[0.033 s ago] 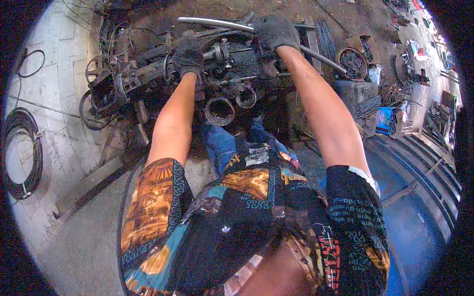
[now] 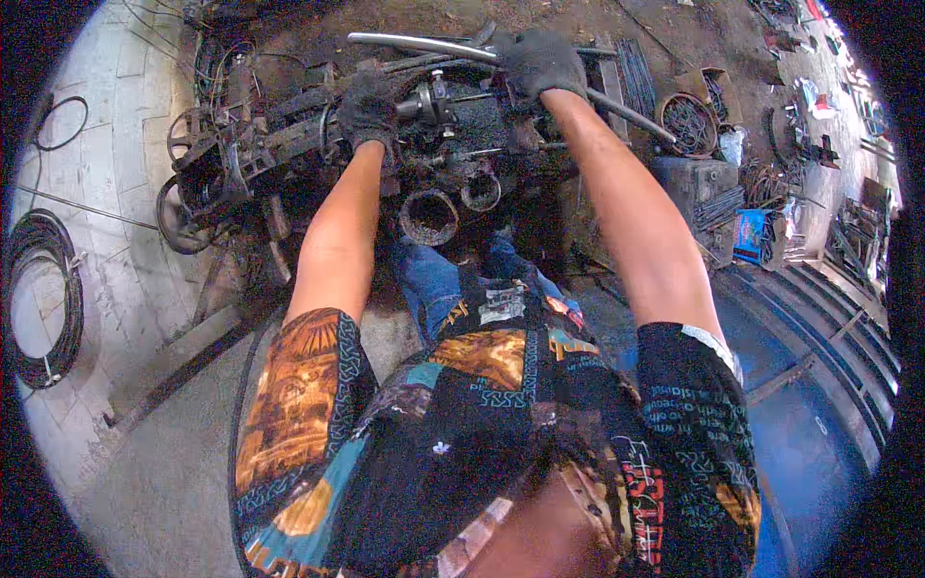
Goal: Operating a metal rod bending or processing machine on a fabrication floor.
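A dark work glove covers my right hand (image 2: 544, 67), whose fingers are wrapped round a long, slightly curved metal bar (image 2: 419, 43). The bar sticks out on both sides of the fist and lies across the far side of a greasy metal machine (image 2: 279, 144). Farther left, my gloved left hand (image 2: 366, 108) rests closed on the machine, left of a metal clamp-like fitting with a bolt (image 2: 438, 104). Its fingertips and whatever they grip are hidden by the glove. Two open round containers (image 2: 429, 217) caked with dark grime sit at the machine's near side.
A coil of black hose or cable (image 2: 69, 299) lies on the pale tiled floor at left. To the right stand a round bin of wire scraps (image 2: 686, 125), a grey metal box (image 2: 699, 183) and a blue package (image 2: 750, 234). Long metal strips (image 2: 838, 328) lie farther right.
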Demonstrator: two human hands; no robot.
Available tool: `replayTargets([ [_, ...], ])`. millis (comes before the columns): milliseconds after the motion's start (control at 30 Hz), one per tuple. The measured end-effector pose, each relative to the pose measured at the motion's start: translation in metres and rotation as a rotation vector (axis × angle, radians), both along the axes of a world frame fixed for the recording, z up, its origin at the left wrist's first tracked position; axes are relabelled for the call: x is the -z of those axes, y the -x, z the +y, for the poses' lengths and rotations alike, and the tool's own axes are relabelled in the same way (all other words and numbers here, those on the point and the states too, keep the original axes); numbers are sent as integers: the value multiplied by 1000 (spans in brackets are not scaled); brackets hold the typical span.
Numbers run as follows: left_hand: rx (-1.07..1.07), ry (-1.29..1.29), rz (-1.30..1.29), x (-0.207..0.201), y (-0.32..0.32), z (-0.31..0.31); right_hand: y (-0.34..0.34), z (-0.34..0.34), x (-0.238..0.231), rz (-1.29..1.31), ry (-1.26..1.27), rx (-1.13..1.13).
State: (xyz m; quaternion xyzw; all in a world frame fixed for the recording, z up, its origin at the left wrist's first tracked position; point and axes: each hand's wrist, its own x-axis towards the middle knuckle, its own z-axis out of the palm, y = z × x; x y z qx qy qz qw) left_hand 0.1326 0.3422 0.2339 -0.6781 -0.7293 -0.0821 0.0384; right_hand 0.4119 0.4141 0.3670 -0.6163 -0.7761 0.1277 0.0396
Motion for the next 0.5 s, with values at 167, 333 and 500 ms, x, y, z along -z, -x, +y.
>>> replayTargets([
  [167, -41, 121, -50, 0, -1, 2, 0, 0, -1, 22, -67, 1],
  [333, 13, 127, 128, 2, -2, 1, -1, 1, -5, -68, 56, -53],
  [500, 0, 39, 54, 3, 0, 2, 1, 2, -6, -57, 44, -57],
])
